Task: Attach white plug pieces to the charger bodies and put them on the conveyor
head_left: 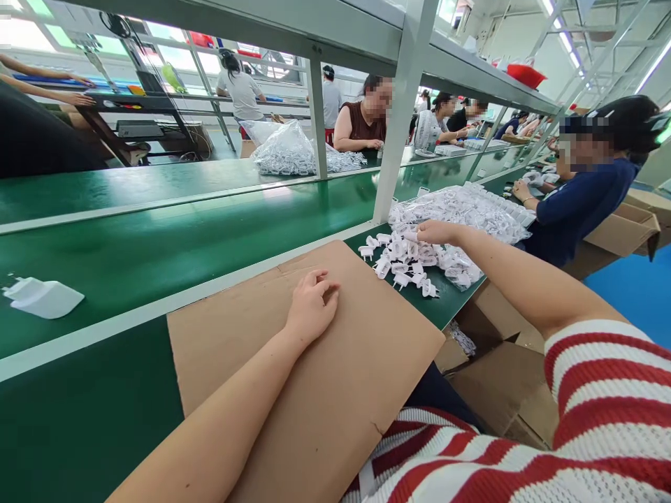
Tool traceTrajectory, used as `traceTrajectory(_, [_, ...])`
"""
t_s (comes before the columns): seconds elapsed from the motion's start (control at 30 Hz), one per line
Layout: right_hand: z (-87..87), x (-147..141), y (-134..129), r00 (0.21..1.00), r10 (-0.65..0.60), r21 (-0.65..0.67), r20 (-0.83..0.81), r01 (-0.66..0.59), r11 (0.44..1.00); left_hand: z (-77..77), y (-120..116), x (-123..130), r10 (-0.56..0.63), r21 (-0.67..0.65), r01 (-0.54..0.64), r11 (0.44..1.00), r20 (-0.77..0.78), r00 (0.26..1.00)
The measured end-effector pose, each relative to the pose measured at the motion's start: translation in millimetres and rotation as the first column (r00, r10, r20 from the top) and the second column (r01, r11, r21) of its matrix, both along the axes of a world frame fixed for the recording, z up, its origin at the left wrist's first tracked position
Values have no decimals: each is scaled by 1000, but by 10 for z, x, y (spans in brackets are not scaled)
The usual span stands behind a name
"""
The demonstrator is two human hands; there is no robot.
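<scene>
My left hand [314, 304] rests on a flat sheet of brown cardboard [367, 342], empty, its fingers loosely bent and a little apart. To the right, my right hand [439, 232] is at a heap of loose white plug adapters [401, 262] with two-pin ends. Its fingers are closed together at a white plug adapter [411, 236] on top of the heap; the fingertips are partly hidden. Just behind and beside that hand lies a clear plastic bag [466, 209] full of similar white pieces.
A single white plug adapter [45, 297] lies on the green conveyor belt [210, 223] at left. A grey metal post [401, 119] rises by the heap. One co-worker in dark blue [581, 202] sits at right. Open cardboard boxes [503, 377] stand below the bench edge.
</scene>
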State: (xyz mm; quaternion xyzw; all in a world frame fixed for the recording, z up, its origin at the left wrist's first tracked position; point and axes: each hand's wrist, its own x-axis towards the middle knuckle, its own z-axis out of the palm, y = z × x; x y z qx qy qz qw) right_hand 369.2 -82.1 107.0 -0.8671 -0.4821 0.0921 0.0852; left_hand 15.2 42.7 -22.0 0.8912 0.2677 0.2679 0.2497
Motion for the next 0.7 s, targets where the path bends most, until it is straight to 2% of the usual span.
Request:
traceTrajectory(0.1, [108, -51, 21, 998, 60, -61, 12, -59, 996, 0, 7, -6, -4, -3, 4, 1000, -12, 1000])
traceTrajectory(0.2, [82, -187, 116, 993, 114, -55, 41, -112, 992, 5, 7, -6, -10, 2, 10, 1000, -18, 1000])
traceTrajectory(0.37, [-279, -666, 419, 966, 246, 27, 77, -248, 968, 26, 5, -9, -14, 14, 15, 1000, -33, 999])
traceTrajectory(0.5, [-508, -952, 645, 929, 356, 18, 100, -359, 933, 40, -7, -23, -26, 11, 27, 1000, -37, 999])
traceTrajectory(0.57, [-509, -979, 711, 916, 387, 5, 101, -390, 921, 44, -15, -29, -30, 9, 30, 1000, -36, 999])
traceTrajectory(0.7, [-386, -968, 749, 908, 407, 57, 100, -414, 909, 47, -30, -31, -30, 5, 30, 1000, -30, 999])
